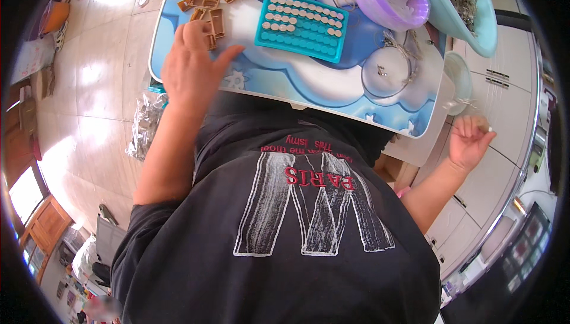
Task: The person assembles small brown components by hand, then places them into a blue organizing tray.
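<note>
My left hand (193,66) is over the left part of a blue-and-white patterned table (309,89). Its thumb is spread wide, and its fingertips reach the near edge of a heap of brown plastic pieces (208,0); no piece is seen gripped. Off the table's right side, my right hand (469,143) is raised with its fingers curled and a small white bit (490,129) at the fingertips, too small to name. Mid-table lies a teal tray (326,56) with rows of round white discs (303,13), its near rows partly unfilled.
A purple bowl (424,6) of white pieces stands at the back right. Beside it, a light-blue basin (487,30) holds a tangled, stringy grey-brown mass. Thin wires (409,45) lie near the table's right edge. A silvery bag (144,127) is left of the table, white cabinets (502,104) right.
</note>
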